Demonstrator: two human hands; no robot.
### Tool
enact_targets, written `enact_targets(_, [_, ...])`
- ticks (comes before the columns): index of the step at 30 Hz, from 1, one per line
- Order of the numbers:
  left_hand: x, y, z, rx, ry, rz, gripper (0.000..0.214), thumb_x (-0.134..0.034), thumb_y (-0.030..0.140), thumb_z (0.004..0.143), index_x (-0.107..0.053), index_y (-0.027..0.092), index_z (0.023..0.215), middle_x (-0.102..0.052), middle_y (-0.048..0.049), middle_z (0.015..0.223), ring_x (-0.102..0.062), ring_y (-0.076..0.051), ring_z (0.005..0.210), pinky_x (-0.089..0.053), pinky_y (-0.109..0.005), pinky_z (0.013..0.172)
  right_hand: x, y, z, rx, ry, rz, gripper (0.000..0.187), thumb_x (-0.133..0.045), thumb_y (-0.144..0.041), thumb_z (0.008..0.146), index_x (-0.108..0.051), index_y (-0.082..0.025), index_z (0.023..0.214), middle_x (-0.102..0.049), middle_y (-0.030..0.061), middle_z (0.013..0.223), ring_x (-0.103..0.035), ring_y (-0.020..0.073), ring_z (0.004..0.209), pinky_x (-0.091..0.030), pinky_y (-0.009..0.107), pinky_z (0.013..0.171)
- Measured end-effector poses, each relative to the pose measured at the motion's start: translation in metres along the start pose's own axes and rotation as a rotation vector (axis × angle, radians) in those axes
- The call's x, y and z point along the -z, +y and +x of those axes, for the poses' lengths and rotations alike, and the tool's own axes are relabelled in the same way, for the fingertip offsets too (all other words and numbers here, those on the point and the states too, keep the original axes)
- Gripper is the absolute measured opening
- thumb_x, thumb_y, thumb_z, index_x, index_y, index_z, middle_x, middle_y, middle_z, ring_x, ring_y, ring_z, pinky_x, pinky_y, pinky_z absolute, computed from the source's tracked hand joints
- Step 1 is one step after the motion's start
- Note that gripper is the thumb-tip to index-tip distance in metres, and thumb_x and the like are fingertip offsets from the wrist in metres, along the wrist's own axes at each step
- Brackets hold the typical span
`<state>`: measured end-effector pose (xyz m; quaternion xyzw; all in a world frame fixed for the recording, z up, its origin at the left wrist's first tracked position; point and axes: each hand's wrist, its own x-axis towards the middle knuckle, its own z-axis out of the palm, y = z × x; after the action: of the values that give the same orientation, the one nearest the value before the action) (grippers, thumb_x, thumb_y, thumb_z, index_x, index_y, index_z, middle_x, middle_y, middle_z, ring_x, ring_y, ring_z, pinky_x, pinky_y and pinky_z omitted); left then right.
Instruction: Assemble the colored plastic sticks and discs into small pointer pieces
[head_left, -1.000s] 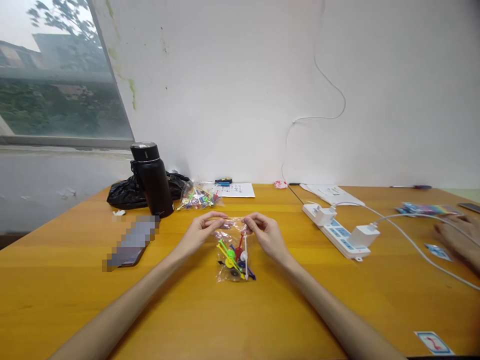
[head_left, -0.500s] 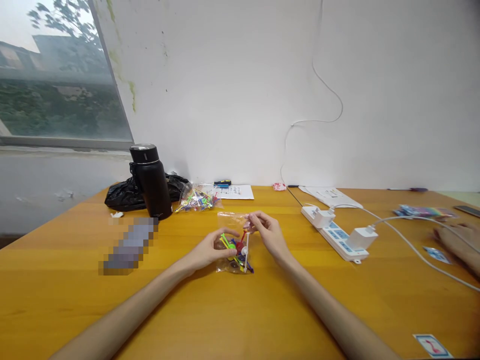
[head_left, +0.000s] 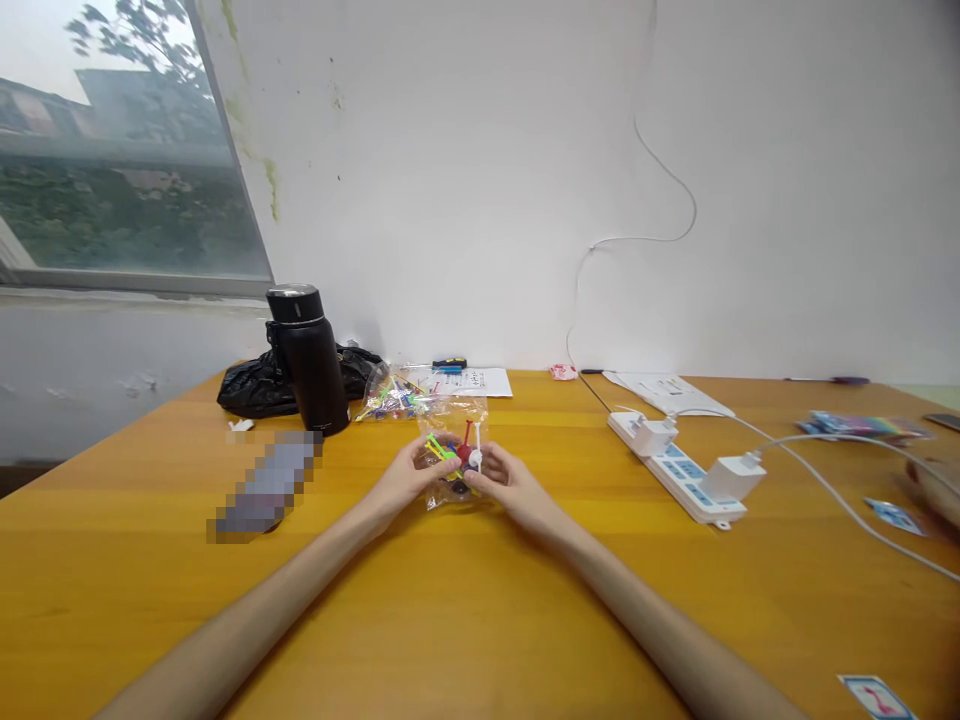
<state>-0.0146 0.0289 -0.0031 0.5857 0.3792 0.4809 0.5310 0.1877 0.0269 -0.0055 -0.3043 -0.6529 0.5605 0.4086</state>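
Note:
Between my two hands is a clear plastic bag with several small coloured plastic pieces in it: green, yellow, red, white and dark ones. My left hand grips the bag's left side, thumb in front by the green piece. On the right side, my right hand pinches the bag, its thumb low near the white piece. The bag is tilted up above the wooden table. Fingers behind the bag are partly hidden.
Left stand a black bottle, a black plastic bag and a blurred-out flat object. Behind lies another bag of coloured pieces. A white power strip with cables lies right, near another person's hand.
My right hand has moved from the bag's top corner down to its right side. The bag is now lifted and a little farther from me. The other person's hand has shifted right.

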Motion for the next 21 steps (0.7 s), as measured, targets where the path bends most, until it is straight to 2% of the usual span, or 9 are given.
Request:
enact_targets(4, [-0.001,-0.004,0.001,0.046,0.009,-0.071,0.051,-0.078,0.041,0.079,-0.061,0.022,0.123,-0.065,-0.0107,0.129,-0.061,-0.026,0.117,-0.051,-0.035,0.093,0.002,0.0,0.003,-0.029,0.026,0.027,0.04,-0.073,-0.044,0.084,-0.061,-0.021,0.115,-0.067,0.0086,0.126,-0.063,0.0257,0.117,-0.045,0.041,0.106])
enact_targets(6, [0.001,-0.006,0.003,0.066,0.057,-0.158,0.052,-0.075,0.042,0.081,-0.056,0.024,0.126,-0.062,-0.0099,0.134,-0.061,-0.026,0.119,-0.052,-0.034,0.092,0.008,0.003,0.007,-0.029,0.055,0.04,0.041,-0.074,-0.044,0.083,-0.062,-0.021,0.115,-0.067,0.0085,0.126,-0.062,0.0256,0.118,-0.044,0.04,0.106])
enact_targets(8, [0.004,-0.008,0.006,0.087,0.123,-0.238,0.049,-0.07,0.044,0.085,-0.053,0.024,0.126,-0.063,-0.0104,0.131,-0.064,-0.024,0.114,-0.053,-0.036,0.091,0.02,0.007,0.012,-0.027,0.137,0.032,0.041,-0.074,-0.043,0.08,-0.063,-0.021,0.113,-0.068,0.0081,0.125,-0.062,0.0256,0.118,-0.044,0.039,0.106])
enact_targets(11, [0.009,-0.012,0.008,0.128,0.212,-0.272,0.04,-0.066,0.04,0.086,-0.054,0.021,0.119,-0.068,-0.0111,0.119,-0.068,-0.022,0.101,-0.055,-0.037,0.086,0.048,0.018,0.02,-0.024,0.385,-0.029,0.04,-0.072,-0.042,0.077,-0.061,-0.021,0.109,-0.072,0.007,0.116,-0.065,0.0259,0.112,-0.046,0.037,0.101])
enact_targets(14, [0.013,-0.015,0.01,0.142,0.251,-0.257,0.033,-0.065,0.034,0.084,-0.056,0.019,0.112,-0.07,-0.0081,0.101,-0.069,-0.019,0.086,-0.055,-0.035,0.081,0.083,0.031,0.028,-0.001,0.611,-0.178,0.041,-0.066,-0.044,0.075,-0.059,-0.02,0.108,-0.074,0.0073,0.106,-0.068,0.0256,0.101,-0.05,0.036,0.092])
enact_targets(17, [0.013,-0.017,0.012,0.139,0.239,-0.241,0.03,-0.063,0.033,0.082,-0.058,0.018,0.107,-0.07,-0.005,0.089,-0.068,-0.016,0.078,-0.055,-0.032,0.078,0.118,0.038,0.038,0.009,0.726,-0.256,0.043,-0.063,-0.044,0.075,-0.058,-0.019,0.11,-0.073,0.0097,0.11,-0.067,0.0255,0.103,-0.05,0.035,0.092])
enact_targets(21, [0.011,-0.016,0.012,0.127,0.217,-0.211,0.03,-0.063,0.035,0.081,-0.058,0.018,0.105,-0.07,-0.0041,0.086,-0.067,-0.015,0.075,-0.053,-0.03,0.075,0.159,0.041,0.059,-0.037,0.888,-0.383,0.043,-0.058,-0.042,0.077,-0.062,-0.014,0.109,-0.068,0.0153,0.12,-0.061,0.0294,0.114,-0.044,0.038,0.099])
